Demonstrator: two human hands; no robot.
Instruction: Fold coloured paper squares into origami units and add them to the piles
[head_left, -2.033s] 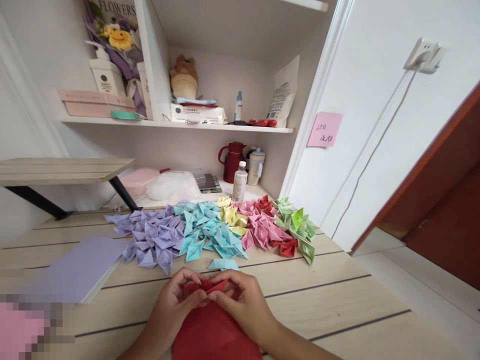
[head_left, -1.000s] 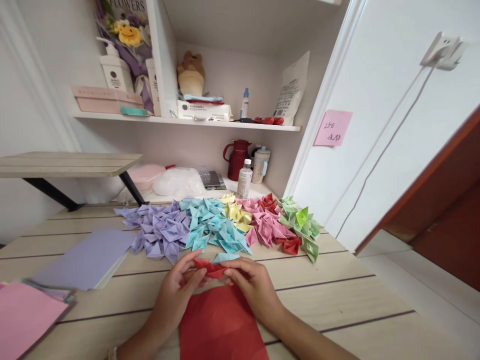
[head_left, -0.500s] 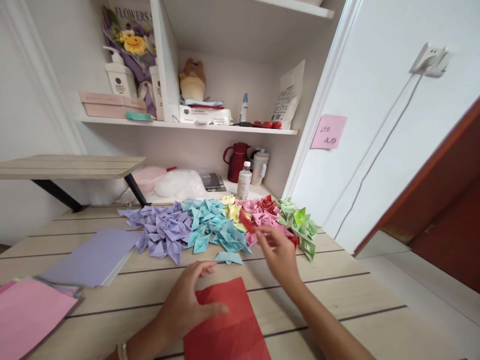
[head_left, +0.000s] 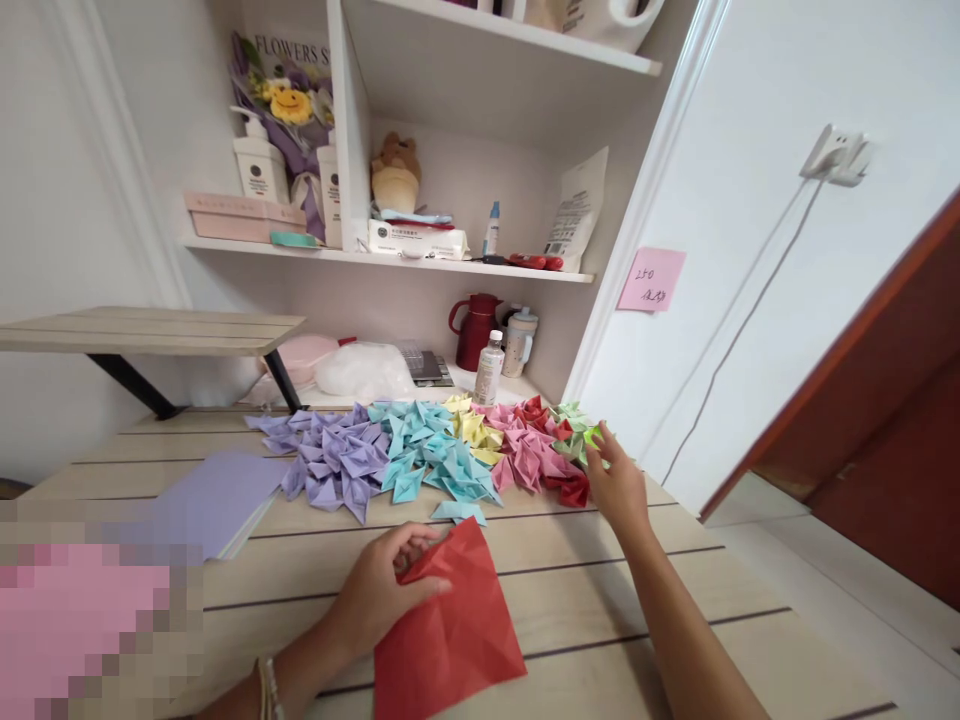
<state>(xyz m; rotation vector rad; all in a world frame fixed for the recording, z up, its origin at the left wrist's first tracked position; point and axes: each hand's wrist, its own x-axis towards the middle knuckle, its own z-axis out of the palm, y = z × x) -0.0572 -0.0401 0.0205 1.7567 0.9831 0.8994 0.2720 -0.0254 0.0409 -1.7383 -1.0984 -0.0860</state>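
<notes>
While right hand (head_left: 621,488) partly hides green folded papers (head_left: 573,447), cannot tell its grip; left hand (head_left: 381,588) grasps red sheet (head_left: 459,625).

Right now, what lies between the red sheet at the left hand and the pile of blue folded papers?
A single blue folded paper lies between the red sheet and the blue pile, on the tabletop, in the head view.

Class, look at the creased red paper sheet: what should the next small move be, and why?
Probably bring the right hand over to the creased red paper sheet: it lies open, the left hand is already at its edge, thumb across it, while the right is away at the pale-green folded paper pieces.
</notes>
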